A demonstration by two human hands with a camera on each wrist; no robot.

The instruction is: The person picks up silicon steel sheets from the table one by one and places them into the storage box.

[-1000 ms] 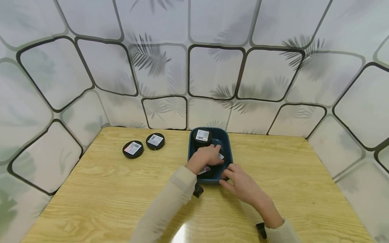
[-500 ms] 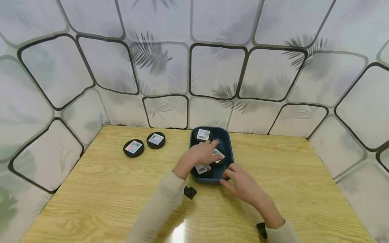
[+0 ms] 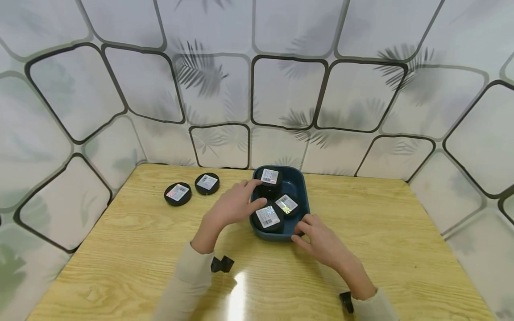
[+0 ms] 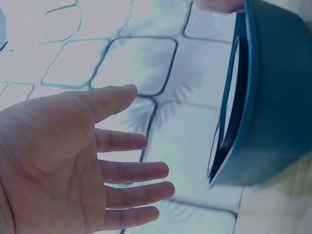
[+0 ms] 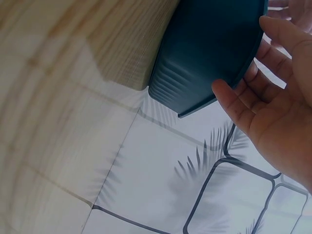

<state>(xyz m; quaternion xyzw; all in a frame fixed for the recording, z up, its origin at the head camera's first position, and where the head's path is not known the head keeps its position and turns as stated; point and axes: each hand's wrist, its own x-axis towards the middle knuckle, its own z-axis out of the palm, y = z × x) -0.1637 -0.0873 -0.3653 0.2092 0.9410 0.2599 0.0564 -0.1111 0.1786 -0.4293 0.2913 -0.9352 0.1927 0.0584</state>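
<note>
A dark blue plastic bin holds several round black puck-like pieces, with white barcode labels on their tops. At its back left corner, one black piece sits higher than the others. My left hand is over the bin's left side, fingers spread and holding nothing. In the left wrist view, that palm shows straight fingers apart from the bin wall. At the near right corner, my right hand grips the bin's rim. The right wrist view shows several fingers behind the rim.
Two more labelled black pucks, one at the left and one nearer the bin, lie on the wooden table. A patterned curtain stands behind the table and along its sides.
My left hand has let go of a black puck in the middle of the bin and drawn back left, uncovering the pieces there. My right hand has stayed at the rim.
</note>
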